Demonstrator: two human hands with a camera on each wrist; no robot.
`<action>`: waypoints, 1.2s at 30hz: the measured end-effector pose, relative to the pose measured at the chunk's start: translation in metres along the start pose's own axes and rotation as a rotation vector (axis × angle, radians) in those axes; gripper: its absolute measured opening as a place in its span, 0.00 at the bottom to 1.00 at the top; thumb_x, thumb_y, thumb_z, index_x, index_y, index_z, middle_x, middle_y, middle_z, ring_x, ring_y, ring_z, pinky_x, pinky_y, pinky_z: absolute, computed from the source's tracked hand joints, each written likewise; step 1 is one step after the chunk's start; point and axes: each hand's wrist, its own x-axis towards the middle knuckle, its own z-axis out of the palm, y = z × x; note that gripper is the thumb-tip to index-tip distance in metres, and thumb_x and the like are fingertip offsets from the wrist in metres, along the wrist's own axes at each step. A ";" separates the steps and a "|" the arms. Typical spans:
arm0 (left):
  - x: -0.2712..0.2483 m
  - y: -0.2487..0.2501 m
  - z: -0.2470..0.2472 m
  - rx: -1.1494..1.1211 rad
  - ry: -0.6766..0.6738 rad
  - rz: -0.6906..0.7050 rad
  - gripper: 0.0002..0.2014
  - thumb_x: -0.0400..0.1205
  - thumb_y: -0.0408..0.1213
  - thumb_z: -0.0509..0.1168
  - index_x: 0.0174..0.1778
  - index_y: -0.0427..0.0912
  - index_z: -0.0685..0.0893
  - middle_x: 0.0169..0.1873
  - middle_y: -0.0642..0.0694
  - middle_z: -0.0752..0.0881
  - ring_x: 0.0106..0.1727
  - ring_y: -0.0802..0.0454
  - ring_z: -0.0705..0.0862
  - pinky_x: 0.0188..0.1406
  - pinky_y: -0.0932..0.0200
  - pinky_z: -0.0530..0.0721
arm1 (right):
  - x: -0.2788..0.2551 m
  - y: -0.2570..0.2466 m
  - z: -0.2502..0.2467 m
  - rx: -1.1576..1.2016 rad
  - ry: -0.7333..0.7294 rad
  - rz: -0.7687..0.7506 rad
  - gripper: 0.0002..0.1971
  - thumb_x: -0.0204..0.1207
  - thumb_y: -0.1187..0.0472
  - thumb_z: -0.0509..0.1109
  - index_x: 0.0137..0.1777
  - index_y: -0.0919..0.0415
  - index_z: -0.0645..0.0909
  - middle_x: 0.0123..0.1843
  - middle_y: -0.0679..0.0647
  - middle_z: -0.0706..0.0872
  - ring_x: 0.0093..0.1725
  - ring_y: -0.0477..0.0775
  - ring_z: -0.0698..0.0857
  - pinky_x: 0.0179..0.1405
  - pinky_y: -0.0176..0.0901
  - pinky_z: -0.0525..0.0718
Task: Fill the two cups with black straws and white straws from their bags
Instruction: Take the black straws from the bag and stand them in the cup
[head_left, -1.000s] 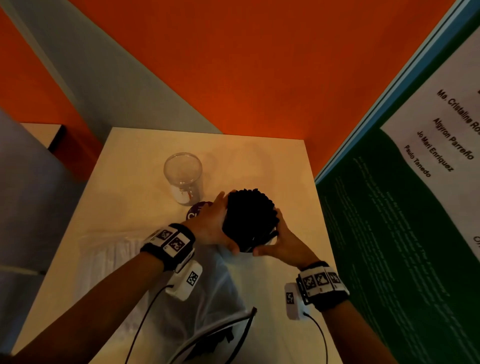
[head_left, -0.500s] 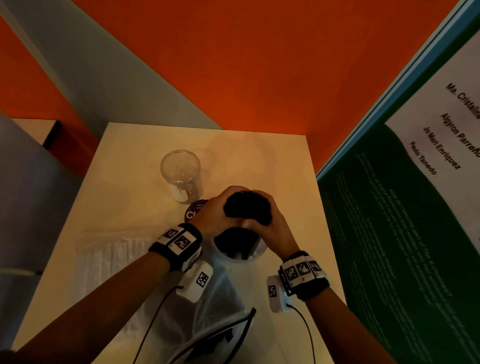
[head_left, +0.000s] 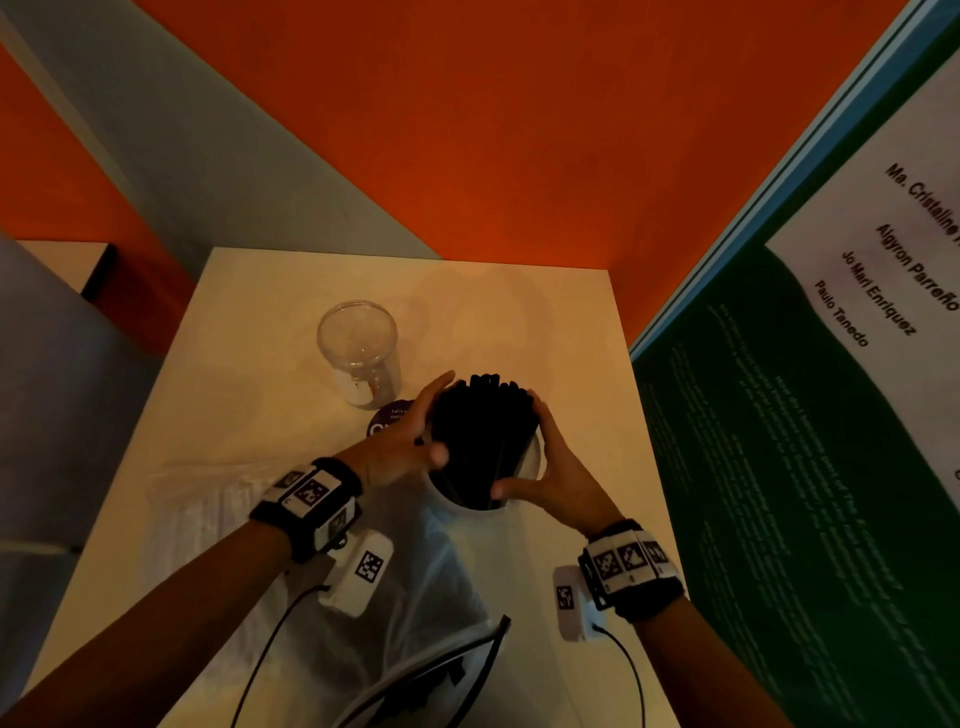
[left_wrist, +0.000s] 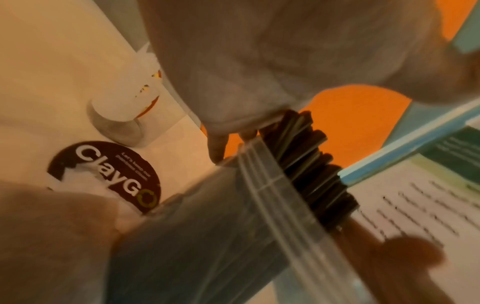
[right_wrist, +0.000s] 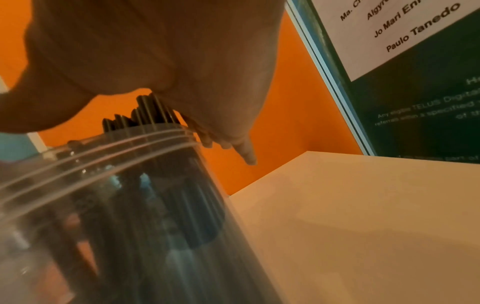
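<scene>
Both forearms reach forward and converge, each wrist wrapped in a band with a small camera unit hanging under it. The left hand (head_left: 402, 441) stands on edge, fingers straight and together, palm facing the right hand, thumb (head_left: 435, 456) stretched toward it. The right hand (head_left: 556, 475) mirrors it, palm inward, fingers extended forward, thumb (head_left: 511, 488) angled across toward the left hand. The two palms flank what stands between them.

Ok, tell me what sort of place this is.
Probably an office or staff break corner: a small pale table against orange walls, a green notice board listing names, and a "ClayGo" clean-up sticker.
</scene>
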 end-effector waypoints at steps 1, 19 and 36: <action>-0.003 -0.003 0.000 0.059 -0.042 -0.015 0.62 0.58 0.63 0.79 0.79 0.67 0.41 0.79 0.61 0.55 0.79 0.67 0.57 0.72 0.68 0.64 | 0.005 -0.003 -0.002 -0.005 0.016 0.019 0.64 0.54 0.40 0.83 0.84 0.43 0.43 0.86 0.43 0.51 0.84 0.44 0.53 0.83 0.52 0.60; 0.025 0.014 0.006 0.140 0.172 0.072 0.45 0.59 0.50 0.84 0.70 0.65 0.67 0.65 0.64 0.76 0.62 0.74 0.76 0.54 0.76 0.77 | 0.040 -0.006 -0.003 0.054 0.052 -0.053 0.42 0.67 0.60 0.81 0.77 0.47 0.62 0.69 0.41 0.74 0.65 0.33 0.78 0.59 0.26 0.78; -0.004 -0.001 -0.005 0.091 0.217 -0.022 0.67 0.51 0.61 0.83 0.80 0.63 0.45 0.77 0.50 0.63 0.76 0.52 0.65 0.72 0.49 0.71 | 0.005 0.015 -0.018 0.054 0.008 0.081 0.51 0.62 0.39 0.74 0.83 0.48 0.55 0.82 0.42 0.62 0.78 0.42 0.62 0.75 0.44 0.62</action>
